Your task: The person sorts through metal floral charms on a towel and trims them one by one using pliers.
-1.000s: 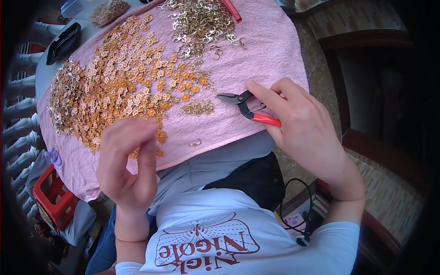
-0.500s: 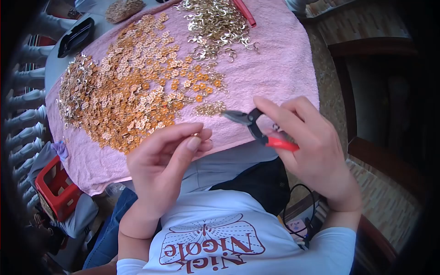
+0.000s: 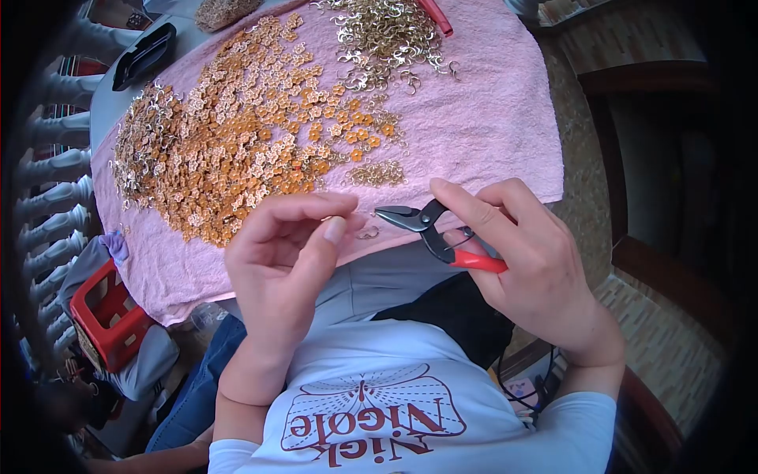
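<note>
My right hand [image 3: 525, 257] is wrapped round red-handled pliers [image 3: 426, 229], whose dark jaws point left toward my other hand. Thumb and fingertips of my left hand [image 3: 288, 257] are pinched together near the plier tips; what they hold is too small to make out. Beyond my hands, orange and pinkish flower-shaped pieces [image 3: 229, 142] are heaped on the pink towel [image 3: 489, 103]. A small pile of tiny gold rings [image 3: 377, 173] lies above the plier jaws. Curved metal pieces [image 3: 383, 39] form a heap at the top.
At the table's upper left is a black tray [image 3: 144, 57], with a bag of small pieces [image 3: 225, 11] beside it. A red tool handle [image 3: 436, 16] lies at the top. Below left stands a red stool [image 3: 112, 316], near another person's arm [image 3: 158, 460].
My left hand has moved right, from beside the flower pieces to near the plier tips, and its fingers have closed into a pinch. The pliers have come lower and stay in my right hand.
</note>
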`<action>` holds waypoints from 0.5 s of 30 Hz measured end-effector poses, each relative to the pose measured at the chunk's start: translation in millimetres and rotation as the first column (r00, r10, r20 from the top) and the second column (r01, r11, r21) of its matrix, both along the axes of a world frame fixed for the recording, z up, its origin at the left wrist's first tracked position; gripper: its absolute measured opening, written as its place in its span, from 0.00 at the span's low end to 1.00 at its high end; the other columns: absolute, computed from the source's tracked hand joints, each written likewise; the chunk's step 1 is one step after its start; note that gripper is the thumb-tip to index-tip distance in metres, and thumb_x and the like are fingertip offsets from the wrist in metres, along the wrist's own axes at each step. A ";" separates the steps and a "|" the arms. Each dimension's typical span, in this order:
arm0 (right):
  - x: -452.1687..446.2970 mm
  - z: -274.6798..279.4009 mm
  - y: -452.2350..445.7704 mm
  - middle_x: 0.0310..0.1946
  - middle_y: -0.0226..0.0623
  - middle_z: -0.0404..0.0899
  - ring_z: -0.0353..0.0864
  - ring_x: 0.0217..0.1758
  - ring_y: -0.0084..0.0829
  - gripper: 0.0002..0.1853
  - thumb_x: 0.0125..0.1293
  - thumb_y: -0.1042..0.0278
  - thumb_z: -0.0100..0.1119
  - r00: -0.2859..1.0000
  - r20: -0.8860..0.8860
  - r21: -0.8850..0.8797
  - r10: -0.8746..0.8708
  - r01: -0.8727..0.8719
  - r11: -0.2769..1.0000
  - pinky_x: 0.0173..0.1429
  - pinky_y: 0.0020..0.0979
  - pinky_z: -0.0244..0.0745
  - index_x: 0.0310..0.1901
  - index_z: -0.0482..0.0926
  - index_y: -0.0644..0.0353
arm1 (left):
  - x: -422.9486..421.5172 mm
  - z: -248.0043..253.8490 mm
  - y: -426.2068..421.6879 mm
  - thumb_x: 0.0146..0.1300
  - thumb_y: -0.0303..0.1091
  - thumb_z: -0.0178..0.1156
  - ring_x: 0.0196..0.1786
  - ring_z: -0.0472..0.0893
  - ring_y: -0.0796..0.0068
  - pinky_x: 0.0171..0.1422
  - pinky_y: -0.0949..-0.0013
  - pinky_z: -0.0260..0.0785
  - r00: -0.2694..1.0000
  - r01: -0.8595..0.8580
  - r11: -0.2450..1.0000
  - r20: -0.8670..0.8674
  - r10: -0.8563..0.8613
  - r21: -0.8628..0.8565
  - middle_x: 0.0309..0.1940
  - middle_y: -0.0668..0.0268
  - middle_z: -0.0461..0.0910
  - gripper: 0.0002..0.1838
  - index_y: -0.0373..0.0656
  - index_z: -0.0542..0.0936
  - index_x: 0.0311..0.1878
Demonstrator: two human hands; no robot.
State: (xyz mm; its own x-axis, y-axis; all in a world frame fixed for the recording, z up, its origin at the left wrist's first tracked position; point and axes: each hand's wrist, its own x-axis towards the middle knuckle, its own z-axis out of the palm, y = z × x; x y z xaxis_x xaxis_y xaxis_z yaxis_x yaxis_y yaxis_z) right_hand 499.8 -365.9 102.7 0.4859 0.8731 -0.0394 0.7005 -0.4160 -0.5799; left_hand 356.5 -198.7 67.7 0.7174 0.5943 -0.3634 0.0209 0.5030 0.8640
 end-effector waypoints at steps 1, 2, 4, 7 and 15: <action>0.0 -0.1 -2.4 0.40 0.34 0.76 0.75 0.33 0.28 0.31 0.51 0.84 0.67 1.000 0.021 -0.039 0.010 -0.009 0.999 0.39 0.28 0.74 0.60 0.83 0.58 | -3.0 1.1 0.8 0.68 0.17 0.60 0.42 0.88 0.69 0.50 0.74 0.82 0.999 0.024 0.993 -0.037 -0.020 0.114 0.42 0.52 0.87 0.13 0.29 0.80 0.55; 0.1 -0.1 -5.0 0.40 0.34 0.76 0.75 0.33 0.28 0.30 0.51 0.84 0.68 0.999 0.042 -0.078 0.020 -0.017 0.997 0.39 0.27 0.74 0.60 0.83 0.58 | -6.6 2.4 2.5 0.68 0.17 0.60 0.42 0.88 0.70 0.48 0.74 0.81 0.996 0.052 0.973 -0.076 -0.036 0.226 0.42 0.53 0.87 0.13 0.30 0.80 0.54; -0.2 -1.1 -8.5 0.40 0.34 0.76 0.75 0.33 0.28 0.29 0.52 0.83 0.69 0.996 0.081 -0.153 0.042 -0.029 0.988 0.39 0.27 0.74 0.59 0.83 0.59 | -12.9 3.2 6.9 0.67 0.17 0.60 0.40 0.87 0.72 0.45 0.75 0.80 0.986 0.120 0.891 -0.157 -0.055 0.438 0.42 0.55 0.87 0.12 0.30 0.81 0.53; -2.0 -0.3 -6.1 0.39 0.33 0.75 0.76 0.33 0.27 0.28 0.53 0.82 0.69 0.993 0.097 -0.174 0.073 -0.055 0.983 0.39 0.28 0.75 0.59 0.83 0.59 | -22.8 -2.7 11.6 0.64 0.16 0.62 0.38 0.85 0.72 0.42 0.74 0.78 0.965 0.238 0.803 -0.225 -0.133 0.547 0.42 0.57 0.86 0.12 0.31 0.81 0.51; 2.2 -0.4 -5.9 0.38 0.33 0.75 0.77 0.34 0.27 0.27 0.55 0.81 0.69 0.994 0.085 -0.168 0.075 -0.060 0.984 0.41 0.29 0.75 0.59 0.83 0.59 | -13.2 -11.0 27.1 0.56 0.20 0.66 0.36 0.79 0.67 0.39 0.69 0.71 0.843 0.425 -0.018 -0.403 -0.357 0.905 0.42 0.59 0.81 0.13 0.34 0.81 0.47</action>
